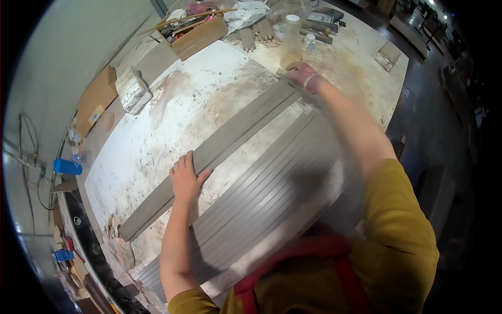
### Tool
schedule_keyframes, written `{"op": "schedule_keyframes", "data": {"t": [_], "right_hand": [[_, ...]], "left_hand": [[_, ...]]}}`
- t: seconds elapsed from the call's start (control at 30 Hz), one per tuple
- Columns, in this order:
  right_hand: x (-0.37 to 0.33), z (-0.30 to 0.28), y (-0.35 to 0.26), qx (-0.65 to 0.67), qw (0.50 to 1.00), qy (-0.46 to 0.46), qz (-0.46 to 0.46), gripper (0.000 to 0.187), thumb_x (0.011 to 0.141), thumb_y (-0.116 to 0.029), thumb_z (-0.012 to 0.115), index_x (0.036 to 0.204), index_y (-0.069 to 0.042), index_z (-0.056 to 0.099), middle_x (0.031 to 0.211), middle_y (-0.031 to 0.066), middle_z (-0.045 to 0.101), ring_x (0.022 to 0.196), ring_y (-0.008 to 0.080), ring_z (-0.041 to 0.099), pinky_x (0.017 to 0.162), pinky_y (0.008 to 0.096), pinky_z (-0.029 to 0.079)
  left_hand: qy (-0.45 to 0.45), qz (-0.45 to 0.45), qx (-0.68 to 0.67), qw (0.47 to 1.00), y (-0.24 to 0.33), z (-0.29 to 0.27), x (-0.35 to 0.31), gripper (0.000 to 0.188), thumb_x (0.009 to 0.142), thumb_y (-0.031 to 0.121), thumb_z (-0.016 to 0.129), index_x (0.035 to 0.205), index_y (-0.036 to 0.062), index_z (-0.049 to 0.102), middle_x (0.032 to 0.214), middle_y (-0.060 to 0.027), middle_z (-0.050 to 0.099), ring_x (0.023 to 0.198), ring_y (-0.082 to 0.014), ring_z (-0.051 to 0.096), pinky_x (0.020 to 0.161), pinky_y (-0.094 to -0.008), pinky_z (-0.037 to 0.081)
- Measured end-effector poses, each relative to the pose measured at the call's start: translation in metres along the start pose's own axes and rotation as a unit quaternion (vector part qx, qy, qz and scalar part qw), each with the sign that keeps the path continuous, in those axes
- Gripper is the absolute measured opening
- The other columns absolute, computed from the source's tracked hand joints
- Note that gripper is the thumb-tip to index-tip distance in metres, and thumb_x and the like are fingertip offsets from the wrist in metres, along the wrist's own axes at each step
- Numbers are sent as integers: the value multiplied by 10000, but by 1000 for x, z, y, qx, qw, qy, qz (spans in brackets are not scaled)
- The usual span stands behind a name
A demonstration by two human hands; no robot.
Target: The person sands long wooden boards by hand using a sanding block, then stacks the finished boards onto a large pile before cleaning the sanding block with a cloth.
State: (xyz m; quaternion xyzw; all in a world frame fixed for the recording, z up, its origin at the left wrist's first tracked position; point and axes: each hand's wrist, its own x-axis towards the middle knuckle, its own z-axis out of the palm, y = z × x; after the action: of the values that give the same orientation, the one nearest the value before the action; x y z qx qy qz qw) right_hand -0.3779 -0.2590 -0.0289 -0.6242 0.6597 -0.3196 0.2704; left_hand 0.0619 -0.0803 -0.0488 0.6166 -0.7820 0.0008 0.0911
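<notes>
A long grey board [230, 134] with a groove along it lies diagonally across the stained white tabletop. My left hand [187, 175] rests on it left of its middle, thumb and fingers spread. At the board's far right end is my right hand [305, 76], in a pinkish glove, its fingers curled together. A small greyish edge shows beside those fingers; what they hold is hidden. Nearer to me, several similar grey boards [246, 204] lie side by side, parallel to the first, partly covered by my left forearm.
Just beyond my right hand stands a cloudy bottle with a white cap [292, 39], near a small jar [310, 42]. A cardboard box of odds and ends [201, 39] is at the back. A wrapped white block [133, 91] lies left, a wrapped package [387, 56] right.
</notes>
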Motion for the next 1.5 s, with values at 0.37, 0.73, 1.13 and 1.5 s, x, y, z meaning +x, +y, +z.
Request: {"op": "schedule_keyframes", "data": {"t": [0.37,0.73,1.13,1.5], "right_hand": [[-90,-64,21,-46,981,-176,70,310,749,-196,647,1027,-61,666,978,121,673,914,220,633,831,310,487],[-118,-88,37,209,975,-46,58,404,803,-198,650,1163,-22,602,1064,61,626,902,143,580,795,273,473],[-121,-55,61,294,948,-1,119,387,816,-151,646,1175,-15,596,1053,58,628,927,137,575,806,263,466],[-105,-45,48,298,950,2,93,390,819,-170,619,1171,-4,585,1063,59,597,916,149,561,769,274,462]], "left_hand": [[-5,13,3,1000,9,-1,-1,699,824,478,587,1351,64,388,1129,-118,500,1042,-291,474,903,-446,342],[8,35,-52,998,4,-26,-9,693,760,380,697,1299,22,446,1105,-161,515,1020,-329,492,858,-420,405],[25,34,-27,999,-9,-24,-3,540,778,246,698,1231,35,493,1159,-170,524,1038,-348,515,877,-407,427],[-65,-46,-141,987,-31,-23,15,682,730,297,735,1298,39,460,1167,-164,515,1083,-339,494,884,-434,404]]}}
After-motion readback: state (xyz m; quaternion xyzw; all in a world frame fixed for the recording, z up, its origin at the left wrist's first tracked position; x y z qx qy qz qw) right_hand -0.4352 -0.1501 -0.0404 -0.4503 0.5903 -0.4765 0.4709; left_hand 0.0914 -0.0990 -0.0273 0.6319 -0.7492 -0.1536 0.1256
